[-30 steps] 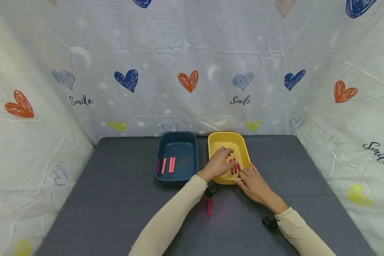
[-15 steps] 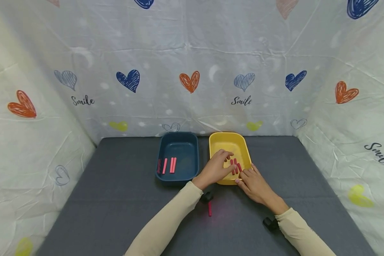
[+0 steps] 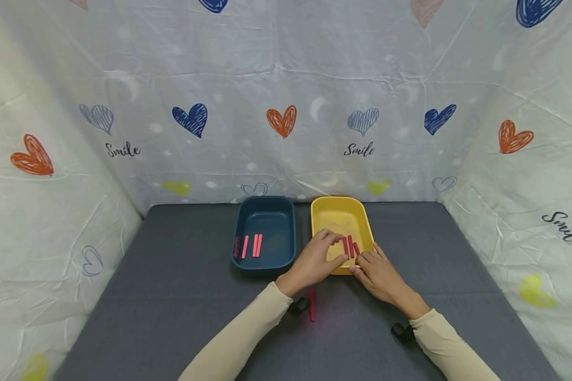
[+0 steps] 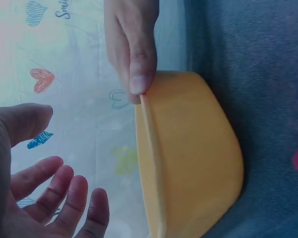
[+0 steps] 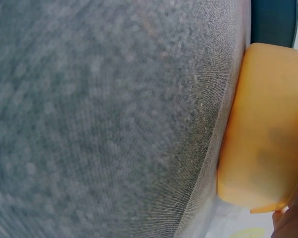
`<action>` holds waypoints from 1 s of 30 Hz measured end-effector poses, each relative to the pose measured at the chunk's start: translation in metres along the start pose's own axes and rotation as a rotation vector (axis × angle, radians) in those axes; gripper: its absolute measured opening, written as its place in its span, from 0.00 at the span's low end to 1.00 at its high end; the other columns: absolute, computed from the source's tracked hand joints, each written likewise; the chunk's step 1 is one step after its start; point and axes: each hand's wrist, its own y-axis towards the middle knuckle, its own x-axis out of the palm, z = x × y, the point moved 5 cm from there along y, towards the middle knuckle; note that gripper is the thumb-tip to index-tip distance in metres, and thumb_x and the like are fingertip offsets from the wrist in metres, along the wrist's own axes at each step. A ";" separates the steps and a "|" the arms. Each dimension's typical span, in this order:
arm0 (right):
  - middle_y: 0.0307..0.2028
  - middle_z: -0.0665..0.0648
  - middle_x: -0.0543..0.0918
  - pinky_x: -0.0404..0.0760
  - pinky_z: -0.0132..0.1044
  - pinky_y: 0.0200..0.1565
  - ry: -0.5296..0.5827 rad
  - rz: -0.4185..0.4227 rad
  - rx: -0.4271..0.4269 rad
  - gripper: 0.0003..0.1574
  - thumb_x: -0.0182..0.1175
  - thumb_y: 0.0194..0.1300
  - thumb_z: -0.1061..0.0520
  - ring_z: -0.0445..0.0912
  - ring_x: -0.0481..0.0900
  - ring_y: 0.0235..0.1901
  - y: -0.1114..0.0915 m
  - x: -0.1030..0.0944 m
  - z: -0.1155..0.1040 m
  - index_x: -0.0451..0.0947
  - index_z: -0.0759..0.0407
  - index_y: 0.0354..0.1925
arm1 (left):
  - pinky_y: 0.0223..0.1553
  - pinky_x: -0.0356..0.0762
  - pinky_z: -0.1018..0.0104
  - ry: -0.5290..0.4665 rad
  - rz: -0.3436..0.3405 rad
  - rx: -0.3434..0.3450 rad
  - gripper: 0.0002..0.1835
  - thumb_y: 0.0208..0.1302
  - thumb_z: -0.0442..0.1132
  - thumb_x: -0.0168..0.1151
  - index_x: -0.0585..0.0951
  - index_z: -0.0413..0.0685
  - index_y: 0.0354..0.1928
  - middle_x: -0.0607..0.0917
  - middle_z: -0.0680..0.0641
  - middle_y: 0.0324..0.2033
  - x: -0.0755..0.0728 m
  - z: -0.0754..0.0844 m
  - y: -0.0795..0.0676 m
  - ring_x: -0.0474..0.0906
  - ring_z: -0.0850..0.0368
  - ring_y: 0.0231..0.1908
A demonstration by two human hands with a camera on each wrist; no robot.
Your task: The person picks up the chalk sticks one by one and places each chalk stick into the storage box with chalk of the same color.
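My left hand (image 3: 314, 259) hovers over the left front of the yellow tray (image 3: 339, 212). In the left wrist view its thumb and fingers (image 4: 72, 201) are spread apart with nothing between them. Inside the tray lie several short red sticks (image 3: 350, 246), close to the left fingertips. My right hand (image 3: 378, 276) grips the tray's right front corner. Its thumb lies outside the rim (image 4: 148, 134) in the left wrist view, and the other fingers go over the edge, partly hidden. Only a bit of that hand shows in the right wrist view.
Left of the yellow tray stands a dark blue tray (image 3: 267, 222) holding several pink-red sticks (image 3: 245, 247). Another red stick (image 3: 312, 307) lies on the grey tablecloth (image 3: 181, 296) in front, between the forearms. A patterned curtain (image 3: 238, 153) closes off the back and sides.
My left hand has drawn back left and toward me over the yellow tray, uncovering more of the stick on the tablecloth. The right hand has kept its grip on the tray corner.
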 end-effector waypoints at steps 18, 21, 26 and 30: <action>0.31 0.51 0.76 0.57 0.62 0.70 -0.003 -0.028 0.014 0.13 0.55 0.72 0.47 0.49 0.78 0.41 -0.002 0.003 0.000 0.73 0.53 0.34 | 0.56 0.77 0.59 0.015 -0.018 0.003 0.25 0.64 0.49 0.66 0.75 0.51 0.61 0.77 0.51 0.54 -0.001 -0.013 -0.046 0.72 0.56 0.54; 0.31 0.51 0.76 0.57 0.61 0.71 -0.003 -0.036 0.020 0.12 0.55 0.73 0.47 0.50 0.78 0.41 -0.002 0.002 0.000 0.73 0.53 0.34 | 0.58 0.77 0.58 0.009 -0.026 -0.014 0.26 0.64 0.50 0.66 0.75 0.51 0.61 0.76 0.52 0.55 -0.002 -0.015 -0.051 0.71 0.57 0.55; 0.32 0.51 0.76 0.58 0.62 0.70 -0.011 -0.036 0.022 0.12 0.54 0.73 0.47 0.49 0.78 0.41 0.000 0.001 0.002 0.73 0.52 0.34 | 0.58 0.77 0.58 0.003 -0.028 -0.054 0.26 0.63 0.49 0.67 0.75 0.51 0.62 0.77 0.51 0.56 -0.003 -0.020 -0.058 0.71 0.57 0.55; 0.31 0.50 0.76 0.58 0.63 0.69 -0.004 -0.030 0.014 0.12 0.55 0.73 0.47 0.50 0.77 0.41 0.000 0.001 0.002 0.72 0.51 0.33 | 0.58 0.77 0.55 -0.002 -0.038 -0.074 0.26 0.63 0.49 0.67 0.76 0.50 0.61 0.78 0.48 0.55 -0.003 -0.024 -0.065 0.72 0.57 0.54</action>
